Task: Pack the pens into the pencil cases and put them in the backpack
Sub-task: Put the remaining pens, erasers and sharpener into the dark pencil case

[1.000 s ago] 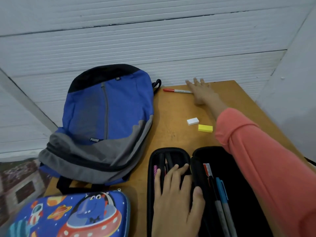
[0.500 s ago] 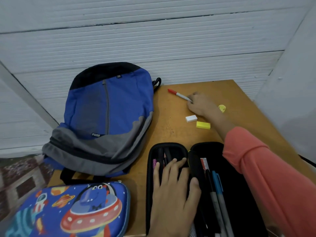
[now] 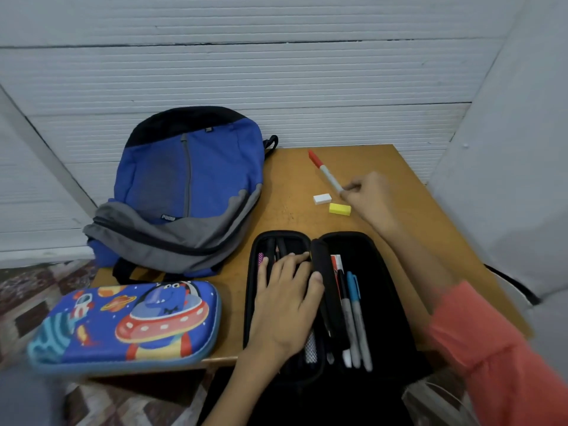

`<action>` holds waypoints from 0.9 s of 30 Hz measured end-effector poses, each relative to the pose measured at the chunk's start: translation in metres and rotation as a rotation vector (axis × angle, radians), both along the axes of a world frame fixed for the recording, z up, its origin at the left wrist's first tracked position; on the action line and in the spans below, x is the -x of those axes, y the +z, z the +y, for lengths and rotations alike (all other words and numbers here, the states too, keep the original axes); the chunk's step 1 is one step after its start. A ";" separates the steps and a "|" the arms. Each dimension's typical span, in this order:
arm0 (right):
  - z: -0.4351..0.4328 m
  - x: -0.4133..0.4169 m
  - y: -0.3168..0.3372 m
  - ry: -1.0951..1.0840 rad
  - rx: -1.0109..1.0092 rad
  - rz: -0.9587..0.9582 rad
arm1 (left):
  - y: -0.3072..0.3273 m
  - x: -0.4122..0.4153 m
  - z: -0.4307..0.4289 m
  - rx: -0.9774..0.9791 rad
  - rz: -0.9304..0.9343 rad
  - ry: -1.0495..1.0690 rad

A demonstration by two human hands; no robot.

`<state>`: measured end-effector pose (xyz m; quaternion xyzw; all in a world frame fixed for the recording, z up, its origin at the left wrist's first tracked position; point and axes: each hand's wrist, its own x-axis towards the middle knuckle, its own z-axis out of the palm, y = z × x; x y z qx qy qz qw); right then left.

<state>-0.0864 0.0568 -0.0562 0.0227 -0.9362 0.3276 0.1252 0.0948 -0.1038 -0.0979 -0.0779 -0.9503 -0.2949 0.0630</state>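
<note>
Looks like a home study corner. Told by a small wooden worktop (image 3: pixel 292 179) under the left hand (image 3: pixel 285 302) and the right hand (image 3: pixel 368 195), pushed into a corner of white ribbed wall panels (image 3: pixel 276 81) beyond them, and by a patterned floor (image 3: pixel 30 290) below and left of the left hand. Told too by school things: a blue backpack (image 3: pixel 184 179) beyond the left hand, a cartoon pencil case (image 3: pixel 123 324) to its left, a red-capped pen (image 3: pixel 325 170) pinched in the right hand.
</note>
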 end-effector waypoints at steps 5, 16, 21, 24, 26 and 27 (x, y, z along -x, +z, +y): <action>0.024 -0.088 0.002 -0.013 0.290 -0.198 | -0.001 0.000 0.000 0.011 0.008 -0.005; 0.037 -0.224 -0.005 0.092 -0.179 -0.175 | -0.003 0.002 0.000 -0.005 0.003 -0.001; 0.033 -0.232 -0.001 0.192 -0.238 -0.320 | -0.003 0.002 0.000 -0.014 0.011 0.007; 0.036 -0.225 -0.002 0.186 -0.172 -0.296 | -0.003 0.002 0.000 -0.005 0.016 0.007; 0.036 -0.216 -0.001 0.145 -0.148 -0.233 | -0.003 0.002 0.001 0.004 0.016 0.002; 0.035 -0.210 -0.002 0.129 -0.131 -0.215 | -0.003 0.001 0.000 0.012 0.020 -0.002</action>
